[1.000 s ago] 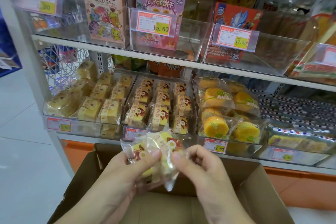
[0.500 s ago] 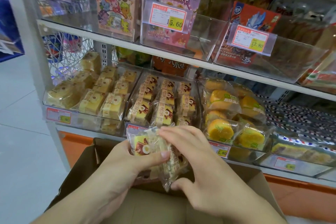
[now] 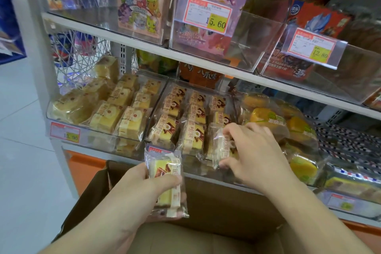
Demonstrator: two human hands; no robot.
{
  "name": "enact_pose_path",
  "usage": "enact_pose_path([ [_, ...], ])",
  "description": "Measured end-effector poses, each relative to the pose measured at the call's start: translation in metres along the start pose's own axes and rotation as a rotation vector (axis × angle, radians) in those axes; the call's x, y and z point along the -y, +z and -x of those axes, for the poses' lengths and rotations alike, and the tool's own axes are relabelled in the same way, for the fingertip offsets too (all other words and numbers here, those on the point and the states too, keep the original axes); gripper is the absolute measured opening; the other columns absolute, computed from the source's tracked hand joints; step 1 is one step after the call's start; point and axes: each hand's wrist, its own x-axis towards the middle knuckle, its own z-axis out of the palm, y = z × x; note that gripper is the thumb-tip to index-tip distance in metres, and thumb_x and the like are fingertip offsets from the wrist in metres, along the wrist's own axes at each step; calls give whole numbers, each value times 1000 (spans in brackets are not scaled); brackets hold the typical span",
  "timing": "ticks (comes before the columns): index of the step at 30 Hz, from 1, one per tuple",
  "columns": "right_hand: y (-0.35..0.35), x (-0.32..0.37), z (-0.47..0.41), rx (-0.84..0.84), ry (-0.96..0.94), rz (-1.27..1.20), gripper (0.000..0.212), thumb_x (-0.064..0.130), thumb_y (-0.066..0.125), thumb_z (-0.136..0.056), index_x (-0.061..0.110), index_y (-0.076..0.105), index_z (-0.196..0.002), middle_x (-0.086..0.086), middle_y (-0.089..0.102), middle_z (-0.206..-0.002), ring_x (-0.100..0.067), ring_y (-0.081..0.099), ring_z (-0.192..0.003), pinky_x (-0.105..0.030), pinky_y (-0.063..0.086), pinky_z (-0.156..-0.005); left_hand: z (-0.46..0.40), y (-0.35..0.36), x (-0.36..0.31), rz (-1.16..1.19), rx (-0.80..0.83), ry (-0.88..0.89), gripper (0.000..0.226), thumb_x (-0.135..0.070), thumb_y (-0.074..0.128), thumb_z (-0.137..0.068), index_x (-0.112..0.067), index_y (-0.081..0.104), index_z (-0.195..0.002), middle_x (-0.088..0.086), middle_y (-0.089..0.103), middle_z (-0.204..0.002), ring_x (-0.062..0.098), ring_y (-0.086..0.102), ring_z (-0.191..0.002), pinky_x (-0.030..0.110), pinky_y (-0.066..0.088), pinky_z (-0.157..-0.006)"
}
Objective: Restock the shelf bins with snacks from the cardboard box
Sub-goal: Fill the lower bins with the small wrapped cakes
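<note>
My left hand (image 3: 148, 189) grips a wrapped yellow cake snack (image 3: 165, 179) above the open cardboard box (image 3: 206, 208). My right hand (image 3: 253, 150) holds a second wrapped cake snack (image 3: 220, 146) at the front right corner of the middle clear shelf bin (image 3: 165, 84). That bin is filled with rows of the same yellow-and-brown cake packs. The inside of the box is mostly hidden behind my arms.
A left bin (image 3: 61, 117) holds pale cake packs, and a right bin (image 3: 305, 136) holds orange round cakes. The upper shelf (image 3: 144, 47) carries clear bins with biscuit boxes and price tags. White floor tiles (image 3: 24, 150) lie to the left.
The two snack packs held together have been split. My right hand has carried one up and right to the middle bin, while my left hand keeps the other over the box.
</note>
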Motion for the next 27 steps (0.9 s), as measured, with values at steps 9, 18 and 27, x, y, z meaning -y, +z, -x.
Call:
enact_pose_path([
  [9, 37, -2, -15, -37, 26, 160, 60, 67, 60, -91, 36, 61, -142, 10, 59, -150, -27, 41, -147, -56, 14, -125, -8, 4, 4, 62, 13, -1, 31, -3, 76, -88, -12, 70, -117, 18, 81, -98, 39, 79, -94, 63, 58, -94],
  [18, 30, 0, -1, -16, 71, 190, 75, 72, 61, -89, 38, 49, -154, 0, 28, -172, -38, 9, -160, -63, 2, -129, -2, 4, -1, 156, -46, 8, 29, 10, 70, -87, -4, 70, -112, 24, 79, -88, 39, 79, -79, 53, 64, -63],
  [27, -8, 15, 42, 22, -33, -487, 84, 10, 64, -97, 45, 23, -162, 32, 18, -165, 14, 4, -153, -18, 4, -124, 13, -1, -1, 81, 64, 118, 45, -3, 80, -87, -10, 62, -128, 15, 80, -107, 35, 79, -95, 56, 64, -82],
])
